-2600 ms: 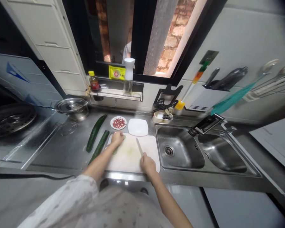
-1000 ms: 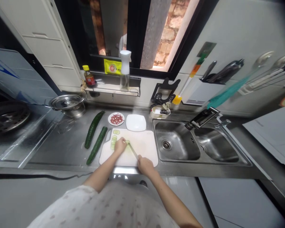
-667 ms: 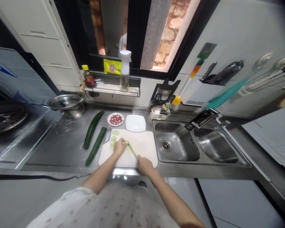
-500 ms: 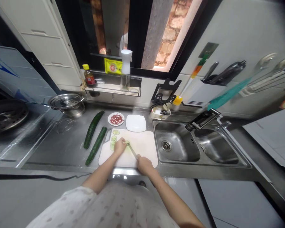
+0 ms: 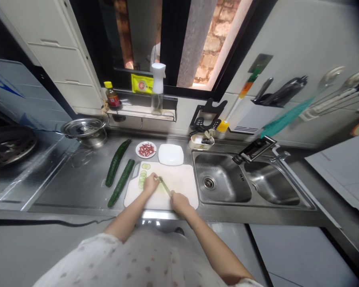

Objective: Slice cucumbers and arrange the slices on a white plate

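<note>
On a white cutting board (image 5: 184,179), my right hand (image 5: 180,202) grips the handle of a knife (image 5: 165,187). Its blade points up and left, the tip close to the fingers of my left hand (image 5: 151,183). Those fingers are bent and pressed together on a pale green cucumber slice, mostly hidden under them and the blade. Left of that hand lies an overlapping row of cucumber slices (image 5: 143,178), with a few more slices (image 5: 146,166) above. Two long dark green cucumbers (image 5: 117,163) rest on the steel counter left of the board.
Behind the board stand a small plate of chopped red pieces (image 5: 146,150) and a white square dish (image 5: 170,154). To the right is a double steel sink (image 5: 223,179) with a black faucet (image 5: 254,150). A lidded steel pot (image 5: 91,133) sits back left.
The knife and my right hand have shifted slightly up and left, so the blade lies nearer my left fingers. My left hand stays almost in place.
</note>
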`<state>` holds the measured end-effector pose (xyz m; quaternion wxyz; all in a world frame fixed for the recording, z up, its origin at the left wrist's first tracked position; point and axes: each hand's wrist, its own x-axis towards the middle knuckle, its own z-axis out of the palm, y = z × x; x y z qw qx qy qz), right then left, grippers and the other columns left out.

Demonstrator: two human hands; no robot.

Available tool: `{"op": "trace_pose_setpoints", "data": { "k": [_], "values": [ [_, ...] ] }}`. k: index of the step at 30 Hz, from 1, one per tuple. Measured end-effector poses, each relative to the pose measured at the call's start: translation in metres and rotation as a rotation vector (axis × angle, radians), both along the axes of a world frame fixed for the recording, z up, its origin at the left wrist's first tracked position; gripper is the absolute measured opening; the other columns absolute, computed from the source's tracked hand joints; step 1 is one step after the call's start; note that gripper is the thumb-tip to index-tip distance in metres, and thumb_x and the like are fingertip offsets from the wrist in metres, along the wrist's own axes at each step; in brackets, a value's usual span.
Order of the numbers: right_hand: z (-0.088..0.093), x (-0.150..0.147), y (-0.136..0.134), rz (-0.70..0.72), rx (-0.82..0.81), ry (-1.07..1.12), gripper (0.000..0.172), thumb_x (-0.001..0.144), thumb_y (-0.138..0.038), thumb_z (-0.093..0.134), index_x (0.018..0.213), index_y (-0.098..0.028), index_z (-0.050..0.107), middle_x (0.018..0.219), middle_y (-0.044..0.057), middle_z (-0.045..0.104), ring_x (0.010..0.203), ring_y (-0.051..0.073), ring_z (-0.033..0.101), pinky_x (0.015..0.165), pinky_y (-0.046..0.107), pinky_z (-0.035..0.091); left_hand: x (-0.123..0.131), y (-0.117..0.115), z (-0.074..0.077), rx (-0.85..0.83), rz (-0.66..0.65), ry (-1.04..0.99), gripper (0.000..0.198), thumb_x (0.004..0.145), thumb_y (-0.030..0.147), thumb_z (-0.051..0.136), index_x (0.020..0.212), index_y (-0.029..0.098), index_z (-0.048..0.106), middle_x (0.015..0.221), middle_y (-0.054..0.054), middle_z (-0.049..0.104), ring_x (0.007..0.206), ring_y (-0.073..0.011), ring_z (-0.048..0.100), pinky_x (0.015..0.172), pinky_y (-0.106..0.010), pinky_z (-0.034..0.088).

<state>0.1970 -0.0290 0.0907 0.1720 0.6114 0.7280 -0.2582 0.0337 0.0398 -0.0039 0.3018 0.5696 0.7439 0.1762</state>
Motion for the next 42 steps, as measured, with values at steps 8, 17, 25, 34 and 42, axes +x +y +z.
{"op": "trace_pose_setpoints", "data": {
  "k": [8,17,25,34,42],
  "values": [
    [0.002,-0.002,-0.002,-0.001,0.000,-0.018,0.032,0.089,-0.016,0.035,0.117,-0.015,0.051,0.104,0.016,0.066,0.097,0.025,0.064,0.074,0.033,0.046,0.000,-0.003,-0.005,0.028,-0.020,0.030,0.014,0.082,0.027,0.057,0.095,0.022,0.061,0.075,-0.001,0.065,0.074,-0.0162,0.060,0.062,-0.022,0.036],
    [-0.003,0.011,-0.014,0.026,0.030,0.008,0.032,0.088,-0.016,0.033,0.115,-0.014,0.051,0.100,0.016,0.067,0.095,0.026,0.064,0.073,0.033,0.046,0.000,-0.003,-0.006,0.048,-0.014,0.010,0.014,0.081,0.024,0.058,0.094,0.021,0.061,0.073,0.000,0.064,0.071,-0.0148,0.059,0.060,-0.021,0.034],
    [-0.002,0.001,-0.004,0.012,0.017,-0.027,0.032,0.088,-0.013,0.034,0.115,-0.015,0.051,0.102,0.016,0.067,0.096,0.025,0.064,0.074,0.032,0.047,0.000,-0.004,-0.004,0.055,-0.027,0.010,0.014,0.082,0.024,0.057,0.095,0.021,0.061,0.072,0.000,0.064,0.070,-0.0155,0.059,0.060,-0.022,0.035],
    [0.000,-0.004,0.001,0.008,-0.004,-0.034,0.034,0.088,-0.012,0.036,0.117,-0.014,0.052,0.103,0.017,0.066,0.100,0.026,0.063,0.077,0.035,0.048,0.000,-0.005,-0.004,0.052,-0.022,0.008,0.014,0.082,0.024,0.056,0.094,0.022,0.061,0.072,0.000,0.064,0.071,-0.0159,0.059,0.060,-0.022,0.034],
    [0.002,-0.006,0.002,0.013,-0.002,-0.035,0.034,0.088,-0.012,0.035,0.118,-0.013,0.051,0.104,0.017,0.066,0.103,0.026,0.063,0.079,0.035,0.047,0.001,-0.005,-0.004,0.063,-0.029,0.022,0.016,0.081,0.023,0.054,0.095,0.023,0.061,0.075,-0.001,0.065,0.073,-0.0165,0.060,0.060,-0.022,0.034]
  ]
}}
